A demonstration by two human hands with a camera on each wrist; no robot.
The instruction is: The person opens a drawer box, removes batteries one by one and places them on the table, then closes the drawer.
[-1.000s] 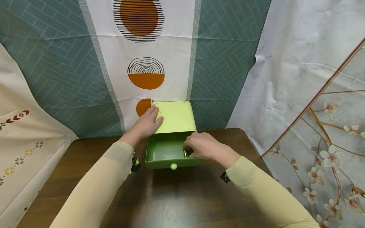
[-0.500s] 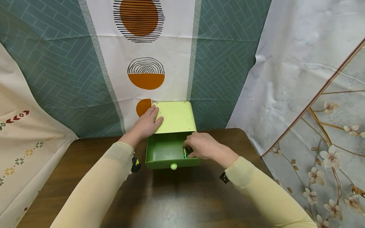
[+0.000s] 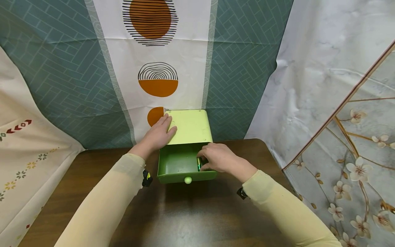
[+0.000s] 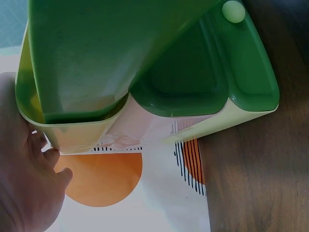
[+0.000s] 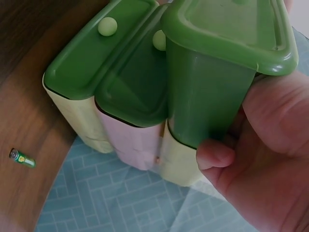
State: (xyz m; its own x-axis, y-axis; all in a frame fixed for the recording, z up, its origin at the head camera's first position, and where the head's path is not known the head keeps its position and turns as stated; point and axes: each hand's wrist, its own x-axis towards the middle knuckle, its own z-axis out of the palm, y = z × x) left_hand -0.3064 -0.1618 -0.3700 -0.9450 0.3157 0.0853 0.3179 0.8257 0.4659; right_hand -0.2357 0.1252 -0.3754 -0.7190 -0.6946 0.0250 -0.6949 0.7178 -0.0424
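A small three-tier drawer cabinet [image 3: 189,127] stands against the back cloth, its top drawer [image 3: 186,176] pulled out. My left hand [image 3: 157,133] rests on the left of the pale green top, fingers straight; the left wrist view shows this hand [image 4: 24,179] beside the cabinet's edge. Over the drawer's right wall reaches my right hand [image 3: 217,157]. Between its thumb and fingers it pinches a shiny green and gold battery [image 3: 199,164] inside the drawer. In the right wrist view this hand [image 5: 270,150] lies against the outside of the drawer [image 5: 207,92], its fingertips hidden.
Below the pulled-out drawer, the middle drawer [image 5: 135,92] and the bottom drawer [image 5: 77,72] are closed, each with a round knob. Another green battery [image 5: 22,158] lies on the brown table [image 3: 188,219], beside the cabinet. Patterned cloths [image 3: 247,68] hang close around the table.
The battery has shifted slightly left within the drawer, and its visible side has turned from gold to greener. My right hand has moved a little left with it. The left hand stays put.
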